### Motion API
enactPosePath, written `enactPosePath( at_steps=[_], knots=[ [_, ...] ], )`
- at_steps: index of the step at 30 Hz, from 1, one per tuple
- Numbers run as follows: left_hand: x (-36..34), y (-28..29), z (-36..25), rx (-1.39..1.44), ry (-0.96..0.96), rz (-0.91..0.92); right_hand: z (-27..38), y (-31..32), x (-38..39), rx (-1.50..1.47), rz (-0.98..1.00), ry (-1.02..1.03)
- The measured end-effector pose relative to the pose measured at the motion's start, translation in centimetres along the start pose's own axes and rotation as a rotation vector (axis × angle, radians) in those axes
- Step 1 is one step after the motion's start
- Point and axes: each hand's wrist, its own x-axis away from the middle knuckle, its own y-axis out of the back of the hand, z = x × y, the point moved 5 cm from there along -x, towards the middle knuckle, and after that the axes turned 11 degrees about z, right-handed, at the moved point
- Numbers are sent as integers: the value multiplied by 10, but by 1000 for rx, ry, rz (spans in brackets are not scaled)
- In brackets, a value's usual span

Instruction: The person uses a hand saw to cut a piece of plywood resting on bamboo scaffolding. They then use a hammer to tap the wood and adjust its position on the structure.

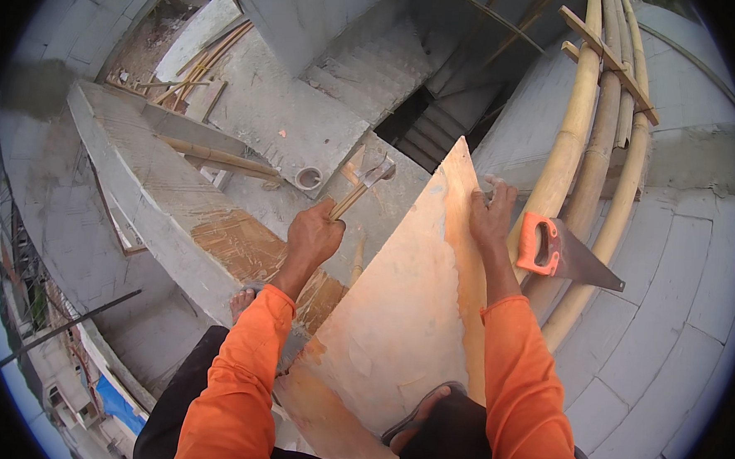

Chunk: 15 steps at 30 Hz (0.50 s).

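Note:
My left hand (316, 235) is closed around the wooden handle of a hammer (377, 173), with its metal head raised away from me. My right hand (491, 215) grips the right edge of a pale, orange-stained triangular board (392, 314), near its far tip. One sandalled foot (420, 415) is on this board, and bare toes (241, 302) show beside my left forearm. A handsaw (578, 257) with an orange handle lies across bamboo poles just to the right of my right hand.
Bamboo poles (570, 174) with wooden crosspieces run along the right, beside a block wall (671, 312). A concrete beam (162, 185) runs down the left. Below are concrete stairs (367, 80), a dark stairwell opening (398, 123), a white bucket (309, 177) and loose lumber (202, 63).

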Motion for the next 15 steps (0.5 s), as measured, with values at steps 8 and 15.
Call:
enactPosePath(
  at_steps=[8,15],
  knots=[
    [34,0,-34,-208,-122,-132,139,3,20,-177,221,346],
    [48,-5,-28,-191,-168,-114,204,22,70,-75,364,865]
  ],
)
